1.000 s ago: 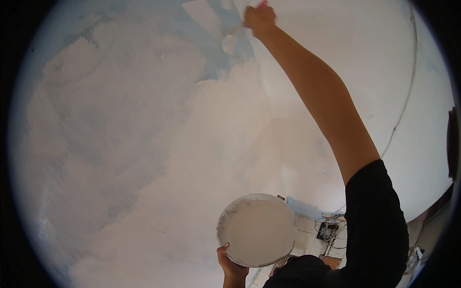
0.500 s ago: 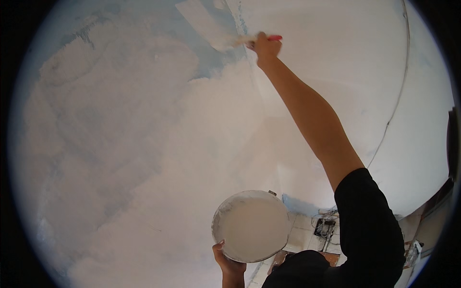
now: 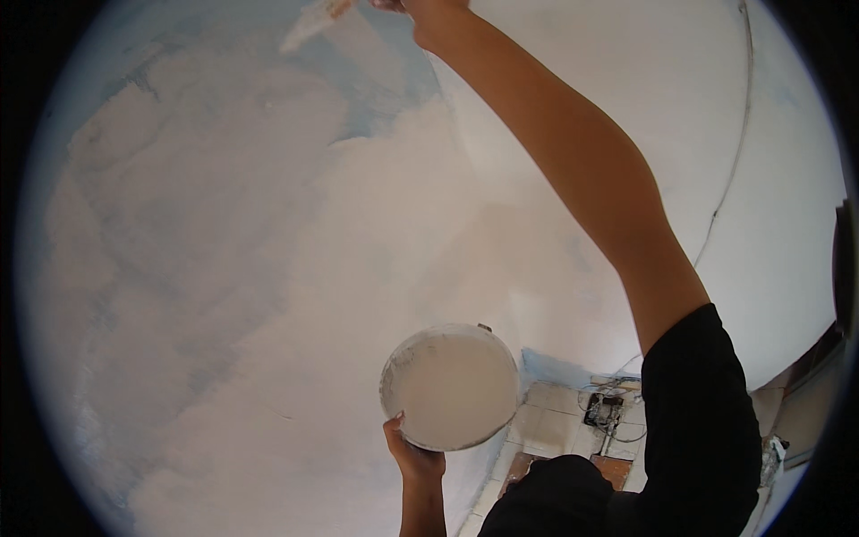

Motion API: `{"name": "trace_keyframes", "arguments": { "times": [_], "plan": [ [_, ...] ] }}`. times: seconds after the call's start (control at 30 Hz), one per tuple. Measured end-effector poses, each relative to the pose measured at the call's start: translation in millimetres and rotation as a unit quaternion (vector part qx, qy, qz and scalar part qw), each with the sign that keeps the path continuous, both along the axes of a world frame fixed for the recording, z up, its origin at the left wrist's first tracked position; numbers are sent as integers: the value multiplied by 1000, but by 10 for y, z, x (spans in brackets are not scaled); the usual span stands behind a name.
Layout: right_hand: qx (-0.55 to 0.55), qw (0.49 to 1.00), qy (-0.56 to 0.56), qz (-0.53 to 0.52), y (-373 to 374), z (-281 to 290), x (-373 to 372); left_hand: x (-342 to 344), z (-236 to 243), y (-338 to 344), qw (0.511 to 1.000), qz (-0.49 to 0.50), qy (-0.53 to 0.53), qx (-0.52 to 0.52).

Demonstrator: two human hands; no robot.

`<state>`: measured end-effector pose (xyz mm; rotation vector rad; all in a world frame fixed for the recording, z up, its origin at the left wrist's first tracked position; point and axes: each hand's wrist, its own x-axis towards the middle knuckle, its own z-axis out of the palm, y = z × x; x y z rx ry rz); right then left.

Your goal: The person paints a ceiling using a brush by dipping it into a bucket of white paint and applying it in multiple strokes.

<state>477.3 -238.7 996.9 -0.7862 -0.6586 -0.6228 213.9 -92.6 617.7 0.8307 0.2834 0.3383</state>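
My left hand (image 3: 415,455) grips the lower-left rim of a round bucket (image 3: 395,376), its thumb hooked over the edge. Pale, creamy paint (image 3: 458,387) fills much of the bucket. At the top edge of the view, my right hand (image 3: 436,18) is partly cut off, its fingers closed round a paintbrush (image 3: 311,27). The brush's whitish bristles point down and left against the blue part of the wall (image 3: 371,107), beside a fresh pale stroke. Most of the handle is hidden or out of view.
A second, whiter wall (image 3: 564,54) meets the painted one at a corner. A thin cable (image 3: 738,148) runs down it. Below right lie a tiled floor (image 3: 548,421), a dark box with tangled wires (image 3: 604,411) and reddish-brown patches (image 3: 612,469).
My right hand has moved up and left with the paintbrush, from the corner onto the blue area. The bucket in my left hand sits slightly higher and further left in view.
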Motion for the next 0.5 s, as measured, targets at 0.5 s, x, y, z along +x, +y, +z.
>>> {"name": "trace_keyframes", "arguments": {
  "times": [0.5],
  "plan": [
    [-645,742,-83,-163,-329,-2461,-1633,7,65,-215,993,-20,-112,38]
  ]
}}
